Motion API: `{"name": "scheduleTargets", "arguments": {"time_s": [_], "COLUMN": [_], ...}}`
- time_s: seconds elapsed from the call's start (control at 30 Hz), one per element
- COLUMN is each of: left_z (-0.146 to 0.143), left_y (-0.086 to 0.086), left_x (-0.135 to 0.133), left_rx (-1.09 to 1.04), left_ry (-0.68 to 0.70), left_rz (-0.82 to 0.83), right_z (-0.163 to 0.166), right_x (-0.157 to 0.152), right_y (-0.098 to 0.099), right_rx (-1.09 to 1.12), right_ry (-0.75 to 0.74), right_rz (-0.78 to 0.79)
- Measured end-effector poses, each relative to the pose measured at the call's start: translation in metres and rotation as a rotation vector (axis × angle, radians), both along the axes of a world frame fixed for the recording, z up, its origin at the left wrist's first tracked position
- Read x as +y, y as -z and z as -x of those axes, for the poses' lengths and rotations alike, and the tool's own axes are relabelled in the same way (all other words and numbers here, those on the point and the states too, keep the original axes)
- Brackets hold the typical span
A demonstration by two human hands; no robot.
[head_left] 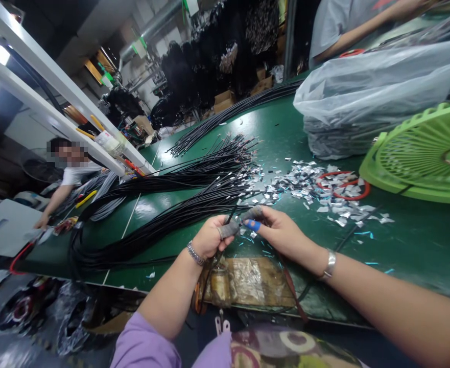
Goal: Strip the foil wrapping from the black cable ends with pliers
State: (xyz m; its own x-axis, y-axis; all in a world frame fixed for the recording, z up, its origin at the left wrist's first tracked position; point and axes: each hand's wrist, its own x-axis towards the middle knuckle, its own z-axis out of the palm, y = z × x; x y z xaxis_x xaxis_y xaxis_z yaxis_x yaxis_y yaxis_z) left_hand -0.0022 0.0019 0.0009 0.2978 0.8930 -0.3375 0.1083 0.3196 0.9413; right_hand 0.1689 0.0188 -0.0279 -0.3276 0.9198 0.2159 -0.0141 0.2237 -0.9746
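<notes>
My left hand (215, 236), with grey tape round its fingers, is closed on a thin black cable (231, 217) near the table's front edge. Just to its right, my right hand (273, 229) pinches at the cable's end; blue and grey tape wraps its fingertips. The cable tip between the two hands is too small to make out. Behind my hands lie bundles of black cables (163, 222), their stripped ends pointing right. Scraps of silvery foil (301, 181) and bits of blue strip are scattered beside those ends.
A green fan (420, 153) and a plastic-covered stack (347, 107) stand at the right. A red ring (364, 190) lies among the scraps. Below my hands is a taped wooden board (255, 281). Co-workers sit at the far left and upper right; a white post (67, 97) rises at left.
</notes>
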Motion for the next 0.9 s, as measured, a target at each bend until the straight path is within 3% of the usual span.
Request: {"name": "scheduleTargets", "arguments": {"time_s": [0.23,0.43,0.6,0.73,0.8,0.9], "left_z": [0.002,0.004,0.003,0.006,0.008,0.010], "left_y": [0.000,0.002,0.002,0.001,0.001,0.002], "left_x": [0.000,0.001,0.000,0.000,0.001,0.002], "left_rx": [0.023,-0.018,0.015,-0.013,-0.050,-0.089], "left_ry": [0.036,-0.001,0.007,0.011,-0.009,-0.018], "left_rz": [0.011,0.018,0.040,0.014,0.007,0.009], "right_z": [-0.001,0.004,-0.001,-0.013,-0.018,-0.017], "right_x": [-0.002,-0.001,0.000,0.007,0.010,0.008], "right_y": [-0.004,-0.002,-0.006,-0.010,-0.011,-0.012], "right_rx": [-0.080,-0.068,-0.190,-0.071,0.007,0.000], "right_ry": [0.042,-0.104,-0.030,-0.141,-0.097,-0.009], "right_rz": [-0.090,-0.075,-0.146,0.059,0.176,0.102]}}
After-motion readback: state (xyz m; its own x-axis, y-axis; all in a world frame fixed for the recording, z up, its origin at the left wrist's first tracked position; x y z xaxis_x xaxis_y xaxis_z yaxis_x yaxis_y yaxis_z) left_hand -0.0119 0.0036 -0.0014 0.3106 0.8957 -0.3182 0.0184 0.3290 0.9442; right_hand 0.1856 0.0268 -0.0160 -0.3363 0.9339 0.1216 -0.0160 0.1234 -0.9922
